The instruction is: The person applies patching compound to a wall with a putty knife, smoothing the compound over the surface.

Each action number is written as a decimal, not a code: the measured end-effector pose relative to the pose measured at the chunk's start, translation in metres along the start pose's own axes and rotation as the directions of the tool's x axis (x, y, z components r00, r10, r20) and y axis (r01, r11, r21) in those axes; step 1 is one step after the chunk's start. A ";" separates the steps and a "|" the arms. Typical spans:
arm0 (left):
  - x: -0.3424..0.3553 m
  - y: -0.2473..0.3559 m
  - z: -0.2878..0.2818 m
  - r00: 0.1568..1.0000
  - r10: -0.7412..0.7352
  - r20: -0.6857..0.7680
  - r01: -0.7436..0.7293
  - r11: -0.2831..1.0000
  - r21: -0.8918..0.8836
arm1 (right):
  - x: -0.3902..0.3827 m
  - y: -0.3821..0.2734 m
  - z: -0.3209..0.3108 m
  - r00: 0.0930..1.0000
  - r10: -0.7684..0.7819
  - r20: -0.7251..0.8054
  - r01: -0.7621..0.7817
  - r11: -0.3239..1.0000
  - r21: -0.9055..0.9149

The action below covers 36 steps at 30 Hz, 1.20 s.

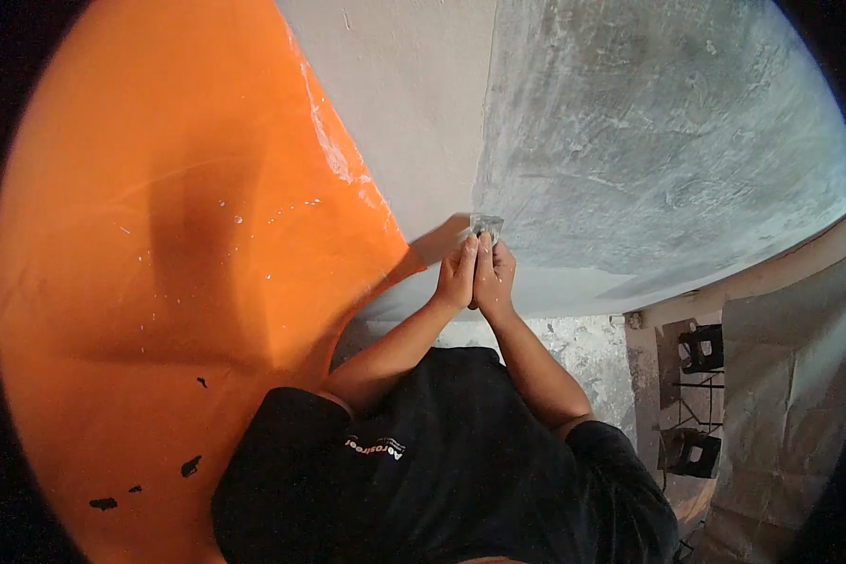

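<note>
Both my hands are raised in front of me at the wall, palms nearly together around one tool. It looks like a putty knife [488, 224], its short greyish blade against the wall surface. My left hand [456, 273] closes on the handle from the left, fingers pointing up. From the right, my right hand [495, 273] wraps the same handle, fingertips just below the blade. Most of the handle is hidden between the palms. The blade sits by the border between a smooth pale strip [404, 103] and a streaky grey coated area [667, 141] on the right.
A large orange surface [94, 282] with white specks and dark chips fills the left, its edge close to my left forearm. Lower right are a rough whitish wall [583, 352], black stools [700, 348] and a brownish-grey sheet [785, 376].
</note>
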<state>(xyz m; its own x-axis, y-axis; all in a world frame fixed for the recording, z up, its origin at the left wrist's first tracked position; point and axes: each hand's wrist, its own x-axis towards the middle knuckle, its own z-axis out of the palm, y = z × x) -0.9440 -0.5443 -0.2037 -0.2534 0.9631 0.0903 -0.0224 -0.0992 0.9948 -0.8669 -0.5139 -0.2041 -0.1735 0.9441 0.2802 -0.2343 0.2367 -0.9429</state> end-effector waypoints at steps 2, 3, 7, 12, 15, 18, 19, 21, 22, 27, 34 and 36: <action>0.000 -0.017 0.003 0.997 0.039 -0.073 -0.041 0.999 -0.026 | -0.002 0.005 0.003 1.000 -0.001 -0.030 0.001 1.000 -0.022; 0.000 -0.027 0.005 0.987 0.072 -0.142 -0.080 0.996 -0.050 | 0.000 0.011 0.003 1.000 -0.003 -0.025 0.002 1.000 -0.025; 0.003 -0.035 0.005 0.988 0.080 -0.135 -0.086 0.995 -0.042 | -0.003 0.013 -0.001 0.999 0.034 -0.010 -0.034 0.999 -0.003; 0.004 -0.009 0.014 0.972 0.090 -0.216 -0.120 0.984 -0.130 | 0.005 0.001 0.000 1.000 0.011 -0.021 -0.011 1.000 -0.024; 0.013 -0.011 0.009 0.981 0.061 -0.186 -0.089 0.985 -0.146 | 0.011 -0.002 0.002 1.000 -0.011 -0.011 0.011 0.999 -0.043; 0.013 -0.002 0.015 0.965 0.055 -0.255 -0.087 0.989 -0.117 | 0.015 0.001 -0.001 0.999 0.029 0.020 -0.027 0.993 -0.119; 0.013 -0.002 0.017 0.959 0.071 -0.273 -0.103 0.989 -0.107 | 0.015 0.001 0.000 1.000 0.010 0.009 -0.010 0.997 -0.075; 0.014 -0.004 0.017 0.953 0.083 -0.291 -0.115 0.989 -0.096 | 0.015 0.004 -0.001 1.000 -0.004 -0.004 0.004 1.000 -0.031; 0.017 -0.004 0.014 0.966 0.057 -0.253 -0.089 0.989 -0.119 | 0.017 0.007 -0.002 1.000 -0.001 0.003 0.001 0.999 -0.033; 0.019 -0.004 0.013 0.972 0.039 -0.234 -0.071 0.989 -0.131 | 0.021 0.010 -0.002 0.999 -0.044 0.009 0.045 0.997 -0.066; 0.021 0.001 0.013 0.963 0.065 -0.263 -0.095 0.990 -0.104 | 0.023 0.006 0.002 0.999 -0.031 -0.016 0.029 0.994 -0.105; 0.021 0.002 0.010 0.969 0.011 -0.247 -0.048 0.989 -0.142 | 0.022 0.002 0.005 1.000 -0.022 -0.021 0.020 0.995 -0.095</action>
<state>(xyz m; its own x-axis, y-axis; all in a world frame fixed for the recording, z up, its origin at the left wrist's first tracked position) -0.9395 -0.5220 -0.1992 -0.4844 0.8705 0.0873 -0.1475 -0.1796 0.9726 -0.8755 -0.4940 -0.1989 -0.1486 0.9433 0.2968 -0.1457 0.2759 -0.9501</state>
